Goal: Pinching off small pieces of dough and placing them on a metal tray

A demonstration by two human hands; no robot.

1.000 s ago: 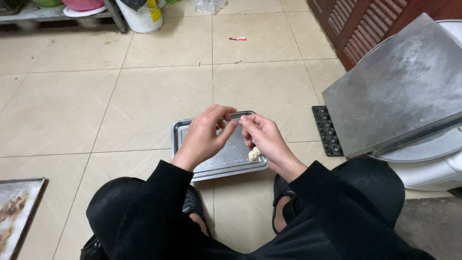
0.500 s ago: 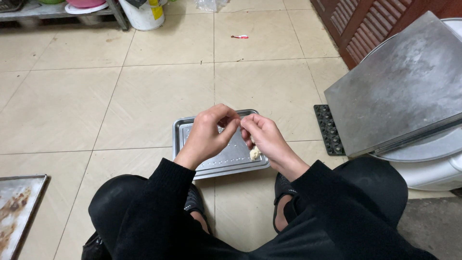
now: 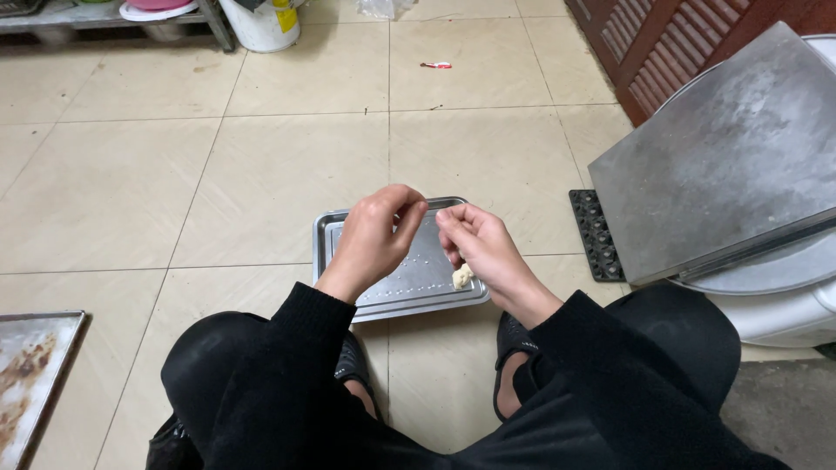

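I squat over a shallow steel tray (image 3: 409,292) lying on the tiled floor. My left hand (image 3: 373,233) hovers above the tray's left half, its thumb and fingers pinched together. My right hand (image 3: 479,244) is beside it over the right half, fingers curled, and a small pale lump of food (image 3: 462,277) shows at its lower edge. Fingertips of both hands nearly meet above the tray; whether something thin runs between them is too small to tell. Rows of tiny pale dots lie on the tray.
A large grey metal sheet (image 3: 723,165) rests on a white round basin (image 3: 784,300) at the right, with a black perforated mat (image 3: 596,233) beside it. A stained baking tray (image 3: 30,374) lies at the lower left. A white bucket (image 3: 261,22) and shelf stand at the back.
Both hands stay above the tray, close together. The fingertips have shifted only slightly, and the lump stays at my right hand.
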